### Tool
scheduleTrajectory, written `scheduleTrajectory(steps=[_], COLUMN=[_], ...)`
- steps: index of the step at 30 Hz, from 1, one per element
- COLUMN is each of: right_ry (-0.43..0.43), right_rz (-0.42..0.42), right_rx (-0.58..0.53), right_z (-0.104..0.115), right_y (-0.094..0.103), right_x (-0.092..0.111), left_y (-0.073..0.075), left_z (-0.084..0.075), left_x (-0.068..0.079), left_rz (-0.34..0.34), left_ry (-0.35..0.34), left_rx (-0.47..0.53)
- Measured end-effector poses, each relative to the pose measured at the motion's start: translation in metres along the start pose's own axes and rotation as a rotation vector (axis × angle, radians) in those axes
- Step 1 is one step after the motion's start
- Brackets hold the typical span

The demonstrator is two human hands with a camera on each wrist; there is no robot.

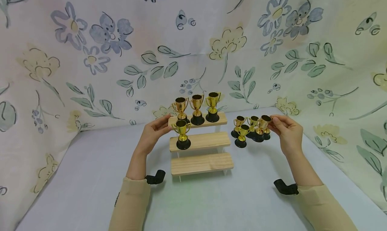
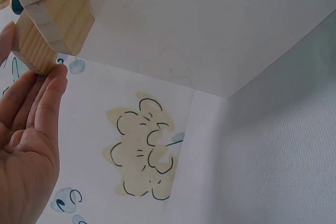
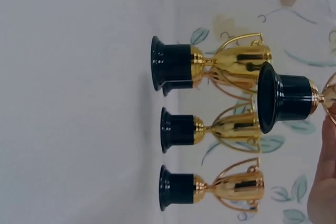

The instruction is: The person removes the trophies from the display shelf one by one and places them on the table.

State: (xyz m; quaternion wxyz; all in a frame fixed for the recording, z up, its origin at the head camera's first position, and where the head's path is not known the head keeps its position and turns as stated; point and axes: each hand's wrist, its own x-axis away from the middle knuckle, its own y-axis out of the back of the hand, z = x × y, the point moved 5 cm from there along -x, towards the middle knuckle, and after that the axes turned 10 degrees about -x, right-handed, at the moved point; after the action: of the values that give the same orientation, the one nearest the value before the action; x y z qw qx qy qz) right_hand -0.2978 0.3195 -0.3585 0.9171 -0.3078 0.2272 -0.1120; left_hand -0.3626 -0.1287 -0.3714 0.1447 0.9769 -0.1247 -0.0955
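Note:
A three-tier wooden display stand [image 1: 201, 161] stands on the white table. My left hand [image 1: 155, 132] holds the left end of its top tier, thumb and fingers on either side of the board [image 2: 37, 45]. Three small gold trophies with black bases, such as the middle trophy [image 1: 197, 108], stand on the top tier. Another trophy [image 1: 182, 133] is at the left of the second tier; the bottom tier is bare. My right hand [image 1: 288, 132] pinches a trophy [image 3: 286, 97] by its cup, raised off the table. Beside it several trophies [image 1: 243, 136] stand upright on the table.
A floral cloth [image 1: 193, 39] hangs behind and at both sides. The white tabletop [image 1: 205, 204] spreads in front of the stand. Black wrist mounts [image 1: 155, 177] sit at both sleeve cuffs.

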Motion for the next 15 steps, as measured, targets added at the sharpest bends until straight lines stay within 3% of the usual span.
scheduleTrajectory(steps=[15], right_ry=[-0.047], right_rz=[0.017], right_rx=[0.025], right_z=[-0.018], right_y=[0.018], right_x=[-0.004], left_y=[0.0], left_z=[0.0], left_x=[0.0], left_rz=[-0.006], left_ry=[0.003], left_rx=[-0.019])
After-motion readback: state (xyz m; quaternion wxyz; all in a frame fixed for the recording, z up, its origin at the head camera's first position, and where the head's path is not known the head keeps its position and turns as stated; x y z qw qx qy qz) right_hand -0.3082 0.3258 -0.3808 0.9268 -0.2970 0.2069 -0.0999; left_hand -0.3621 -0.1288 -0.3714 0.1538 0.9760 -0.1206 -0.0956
